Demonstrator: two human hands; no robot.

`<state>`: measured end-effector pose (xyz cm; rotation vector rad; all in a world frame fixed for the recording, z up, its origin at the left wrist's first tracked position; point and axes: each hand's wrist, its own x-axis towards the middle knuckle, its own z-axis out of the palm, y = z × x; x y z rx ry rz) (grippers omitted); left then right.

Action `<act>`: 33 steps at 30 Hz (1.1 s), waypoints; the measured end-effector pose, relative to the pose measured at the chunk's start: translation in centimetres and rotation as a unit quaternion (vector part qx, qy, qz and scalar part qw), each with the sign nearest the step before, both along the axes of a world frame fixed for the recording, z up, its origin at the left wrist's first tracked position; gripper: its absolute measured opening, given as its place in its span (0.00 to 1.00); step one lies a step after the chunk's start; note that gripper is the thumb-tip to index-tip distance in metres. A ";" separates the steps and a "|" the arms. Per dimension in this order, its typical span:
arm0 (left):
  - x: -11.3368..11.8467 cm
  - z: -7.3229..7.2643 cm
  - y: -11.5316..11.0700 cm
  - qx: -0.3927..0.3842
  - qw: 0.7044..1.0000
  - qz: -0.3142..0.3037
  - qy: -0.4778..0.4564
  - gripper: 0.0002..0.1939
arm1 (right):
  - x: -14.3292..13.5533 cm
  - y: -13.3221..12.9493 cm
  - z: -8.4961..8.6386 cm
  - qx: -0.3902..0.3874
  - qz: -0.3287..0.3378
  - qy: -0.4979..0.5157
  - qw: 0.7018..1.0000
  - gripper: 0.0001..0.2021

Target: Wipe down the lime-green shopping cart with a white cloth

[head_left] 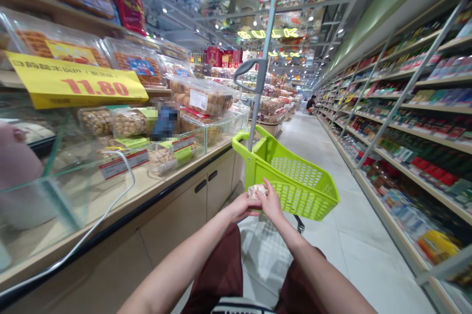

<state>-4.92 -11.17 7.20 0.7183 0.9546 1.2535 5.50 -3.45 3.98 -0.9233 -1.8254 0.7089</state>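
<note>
Both my hands meet in front of a lime-green shopping basket cart (309, 201). Between them is a small whitish packet (257, 189) with reddish-brown marks, too small to read. My left hand (242, 207) is closed around its lower left side. From the right, my right hand (271, 201) presses its fingers on the packet, with one finger pointing up. The part of the packet under my fingers is hidden. The perforated basket stands just beyond my hands, and its grey pole handle (261, 75) rises above it.
On the left a counter (177, 201) carries clear boxes of cookies (201, 95), bagged nuts (127, 122) and a yellow price sign (81, 83). A white cable (125, 181) hangs over its edge. Stocked shelves (416, 107) line the right. A person (311, 103) crouches far down the aisle.
</note>
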 end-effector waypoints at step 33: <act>-0.3 -5.6 1.9 -0.108 0.985 0.135 0.011 0.13 | 2.3 -3.2 0.3 0.208 0.071 -0.152 0.964 0.15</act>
